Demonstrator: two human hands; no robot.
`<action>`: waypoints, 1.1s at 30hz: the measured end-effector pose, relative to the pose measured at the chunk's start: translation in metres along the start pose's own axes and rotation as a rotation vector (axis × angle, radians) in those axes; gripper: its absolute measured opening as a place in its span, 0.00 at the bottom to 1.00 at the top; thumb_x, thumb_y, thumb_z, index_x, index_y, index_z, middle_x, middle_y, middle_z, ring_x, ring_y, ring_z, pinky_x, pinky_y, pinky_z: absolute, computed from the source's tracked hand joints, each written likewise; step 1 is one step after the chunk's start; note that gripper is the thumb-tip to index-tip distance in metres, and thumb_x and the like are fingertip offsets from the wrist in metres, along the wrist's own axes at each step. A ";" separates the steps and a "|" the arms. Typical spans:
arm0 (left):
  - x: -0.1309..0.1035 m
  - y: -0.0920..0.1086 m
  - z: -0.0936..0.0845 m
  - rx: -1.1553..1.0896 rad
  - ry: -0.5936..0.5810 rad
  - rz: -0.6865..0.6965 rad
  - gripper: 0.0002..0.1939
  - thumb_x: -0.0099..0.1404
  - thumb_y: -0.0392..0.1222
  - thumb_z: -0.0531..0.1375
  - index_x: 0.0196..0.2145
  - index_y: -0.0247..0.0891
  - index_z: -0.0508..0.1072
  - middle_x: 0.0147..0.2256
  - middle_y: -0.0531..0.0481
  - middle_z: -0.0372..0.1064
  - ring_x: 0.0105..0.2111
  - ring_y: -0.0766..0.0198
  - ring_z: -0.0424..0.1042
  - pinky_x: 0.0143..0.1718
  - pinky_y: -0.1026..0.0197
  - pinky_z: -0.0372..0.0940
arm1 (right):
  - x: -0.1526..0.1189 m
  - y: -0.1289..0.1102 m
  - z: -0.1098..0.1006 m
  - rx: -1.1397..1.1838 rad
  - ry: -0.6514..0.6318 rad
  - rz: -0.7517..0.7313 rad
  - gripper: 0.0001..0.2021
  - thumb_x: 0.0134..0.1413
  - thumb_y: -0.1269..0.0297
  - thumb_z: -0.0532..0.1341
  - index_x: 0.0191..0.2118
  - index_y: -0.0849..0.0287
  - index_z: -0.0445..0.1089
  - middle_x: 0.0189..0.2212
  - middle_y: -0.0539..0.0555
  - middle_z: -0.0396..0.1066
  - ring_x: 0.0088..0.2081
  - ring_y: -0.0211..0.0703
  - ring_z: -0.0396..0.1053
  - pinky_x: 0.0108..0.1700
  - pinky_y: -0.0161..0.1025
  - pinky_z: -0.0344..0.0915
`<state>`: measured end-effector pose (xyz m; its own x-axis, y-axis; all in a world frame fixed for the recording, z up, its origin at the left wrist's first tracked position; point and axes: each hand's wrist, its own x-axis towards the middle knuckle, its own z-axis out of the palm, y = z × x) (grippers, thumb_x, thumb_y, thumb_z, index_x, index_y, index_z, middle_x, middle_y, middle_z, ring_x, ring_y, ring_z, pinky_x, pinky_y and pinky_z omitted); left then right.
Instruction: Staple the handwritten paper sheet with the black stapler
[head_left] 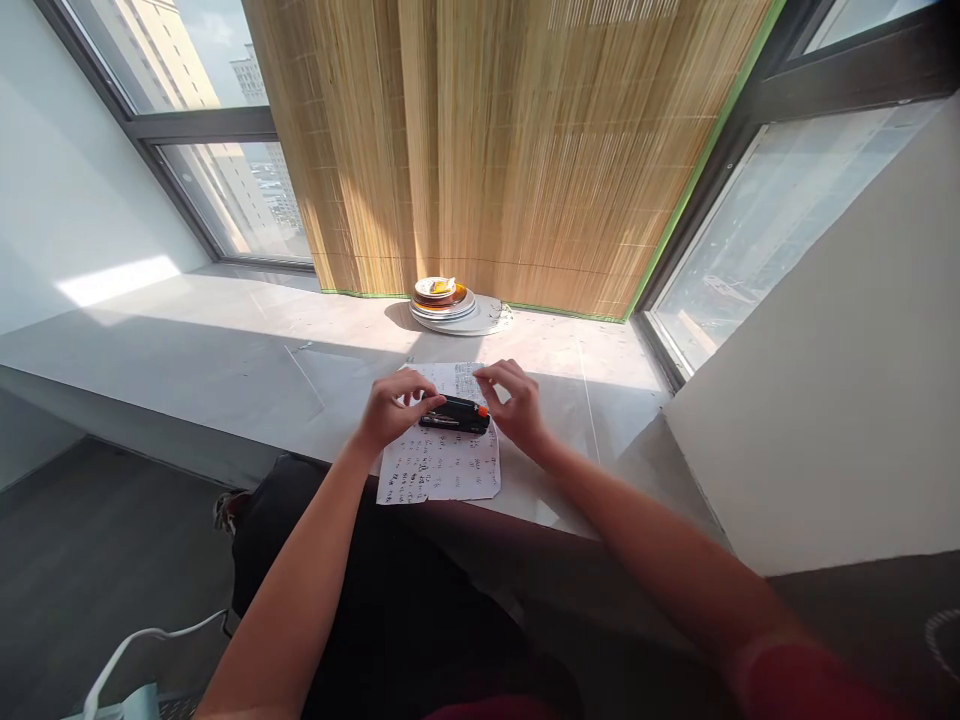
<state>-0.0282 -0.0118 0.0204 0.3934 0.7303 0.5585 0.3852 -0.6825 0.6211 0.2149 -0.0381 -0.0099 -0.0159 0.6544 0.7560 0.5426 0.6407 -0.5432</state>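
Observation:
A black stapler-like object with an orange-red part at its right end lies on a sheet of paper covered in handwriting. My left hand is closed at the object's left end, thumb and fingers pinched near its top; whatever is between the fingertips is too small to make out. Just beyond the orange-red end is my right hand, its fingers bent and brought together over the paper's right edge. Anything in those fingertips is too small to tell.
The paper lies on a pale stone sill. Behind it, a stack of plates and small dishes stands by a bamboo blind. A white wall borders the sill on the right. The sill's front edge runs above my lap.

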 end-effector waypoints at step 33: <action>0.034 -0.129 -0.013 0.533 -0.089 -0.356 0.23 0.71 0.33 0.54 0.56 0.41 0.82 0.61 0.43 0.76 0.62 0.46 0.72 0.66 0.46 0.63 | 0.014 0.079 -0.018 -0.485 -0.517 0.413 0.22 0.71 0.70 0.51 0.60 0.53 0.77 0.61 0.61 0.71 0.61 0.63 0.65 0.60 0.59 0.65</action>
<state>-0.0757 0.1019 -0.0336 0.2243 0.9251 0.3065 0.8577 -0.3367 0.3886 0.2724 0.0149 -0.0357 -0.0563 0.9779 0.2011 0.8906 0.1402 -0.4327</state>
